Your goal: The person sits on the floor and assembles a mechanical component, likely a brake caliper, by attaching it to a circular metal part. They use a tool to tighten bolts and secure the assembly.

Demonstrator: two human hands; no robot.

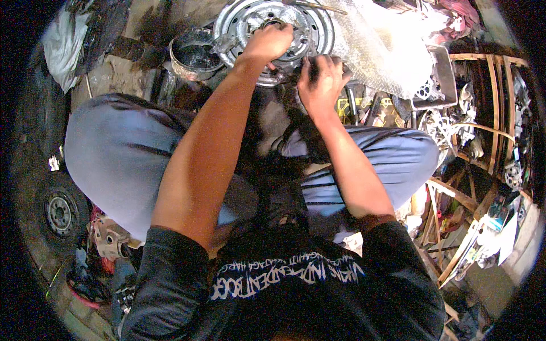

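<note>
A silver steel wheel rim [311,29] lies at the top of the head view, in front of my folded legs. My left hand [269,44] reaches over its middle with curled fingers, the thumb pointing down toward the near side. Whatever those fingers hold is hidden under the hand. At the rim's near right edge, my right hand [323,82] is closed, its fingers bent and dark with grime. Something dark shows beside its fingertips, but I cannot make out what it is. A thin stick-like handle [321,6] lies across the rim's far side.
Left of the rim stands a dirty round bucket [196,67]. Bubble wrap [372,54] spreads to the right, beside a grey metal tray [449,85]. Wooden slats [496,96] and loose metal parts crowd the far right. A wheel with a tyre [61,213] sits at lower left.
</note>
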